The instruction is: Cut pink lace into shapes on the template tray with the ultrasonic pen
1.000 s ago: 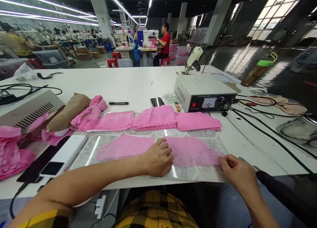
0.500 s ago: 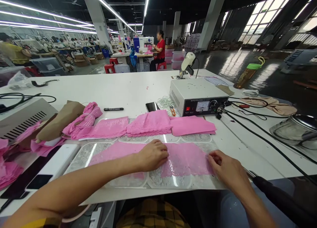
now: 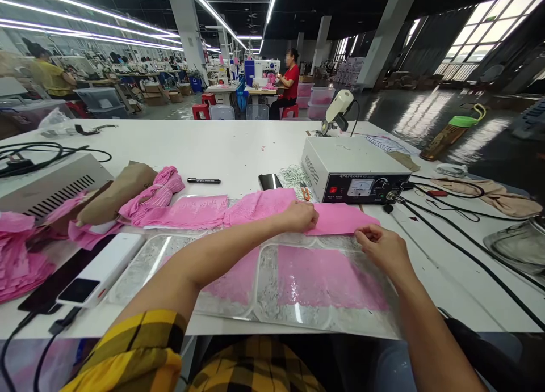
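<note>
My left hand (image 3: 300, 216) is closed, its fingertips pinching the left end of a plain pink fabric piece (image 3: 334, 219) in the back row. At that piece's right tip, my right hand (image 3: 381, 244) has thumb and finger closed on the edge. A pile of pink lace pieces (image 3: 261, 203) lies just left, partly behind my left hand. In front, a thin pink lace panel (image 3: 327, 275) lies flat on a clear patterned plastic mat (image 3: 266, 284). Another pink panel (image 3: 234, 281) on the mat is partly hidden by my left forearm.
A grey control box (image 3: 361, 168) with a dial and cables stands behind on the right. Nearby lie orange-handled snips (image 3: 305, 191), a phone (image 3: 269, 181) and a black marker (image 3: 204, 181). A white power bank (image 3: 100, 270) and pink bundles (image 3: 153, 196) lie left.
Both hands have left the lace panel on the mat and moved away from me to the plain pink piece behind it. The panel stays flat; the view has shifted slightly left.
</note>
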Available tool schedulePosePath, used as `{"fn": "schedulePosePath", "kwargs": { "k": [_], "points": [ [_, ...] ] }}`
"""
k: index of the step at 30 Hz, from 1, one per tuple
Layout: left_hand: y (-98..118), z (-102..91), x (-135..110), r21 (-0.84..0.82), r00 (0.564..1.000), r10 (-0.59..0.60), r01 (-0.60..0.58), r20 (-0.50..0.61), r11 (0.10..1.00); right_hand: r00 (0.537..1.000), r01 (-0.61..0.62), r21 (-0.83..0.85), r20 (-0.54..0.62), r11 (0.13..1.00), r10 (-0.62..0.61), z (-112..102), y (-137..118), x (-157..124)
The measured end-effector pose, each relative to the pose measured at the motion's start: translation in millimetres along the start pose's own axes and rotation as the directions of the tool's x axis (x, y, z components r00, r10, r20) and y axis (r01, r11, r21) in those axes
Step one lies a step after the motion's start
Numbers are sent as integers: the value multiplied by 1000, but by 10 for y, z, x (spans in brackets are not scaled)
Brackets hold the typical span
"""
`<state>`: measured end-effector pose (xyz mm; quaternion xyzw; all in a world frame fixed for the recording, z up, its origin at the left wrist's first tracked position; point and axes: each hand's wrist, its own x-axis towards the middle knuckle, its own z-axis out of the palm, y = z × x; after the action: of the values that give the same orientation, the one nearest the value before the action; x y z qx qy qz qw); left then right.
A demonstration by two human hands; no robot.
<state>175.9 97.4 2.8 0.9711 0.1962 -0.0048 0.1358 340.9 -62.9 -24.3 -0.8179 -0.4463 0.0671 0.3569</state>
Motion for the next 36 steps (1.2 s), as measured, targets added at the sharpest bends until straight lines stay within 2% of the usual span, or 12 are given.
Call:
{"fn": "schedulePosePath", "kwargs": {
  "k": [4, 9, 15, 19, 23, 27, 30, 33, 34, 36],
  "points": [
    [-50, -31, -11, -72, 1000, 11, -9, 23, 997, 999, 46, 35, 7, 998, -46, 59, 24, 26],
    [-72, -89, -13, -166, 999, 24, -18, 34, 986, 983, 181, 71, 12, 981, -183, 207, -21, 50],
    [-109, -159, 67, -263, 999, 16, -2, 49, 965, 930, 367, 34, -7, 929, -367, 342, -48, 79],
    [-111, -223, 101, -319, 998, 2, 17, 59, 948, 894, 446, -15, -34, 895, -446, 415, -35, 100],
    [-89, -313, 100, -358, 998, 17, 6, 61, 934, 881, 457, -93, -87, 885, -464, 469, 29, 163],
    [-96, -422, 23, -397, 995, 61, -25, 77, 917, 887, 391, -197, -179, 899, -425, 394, 160, 196],
    [-119, -455, -142, -428, 988, 98, -38, 120, 903, 884, 386, -237, -181, 891, -431, 269, 232, 44],
    [-114, -414, -404, -455, 973, 131, -32, 188, 890, 862, 460, -233, -115, 857, -494, 160, 247, -281],
    [-101, -389, -501, -462, 966, 143, -29, 214, 886, 838, 506, -233, -92, 830, -537, 133, 243, -404],
    [-59, -327, -684, -471, 950, 166, -23, 266, 882, 741, 638, -255, -54, 726, -670, 94, 235, -635]
  ]
}}
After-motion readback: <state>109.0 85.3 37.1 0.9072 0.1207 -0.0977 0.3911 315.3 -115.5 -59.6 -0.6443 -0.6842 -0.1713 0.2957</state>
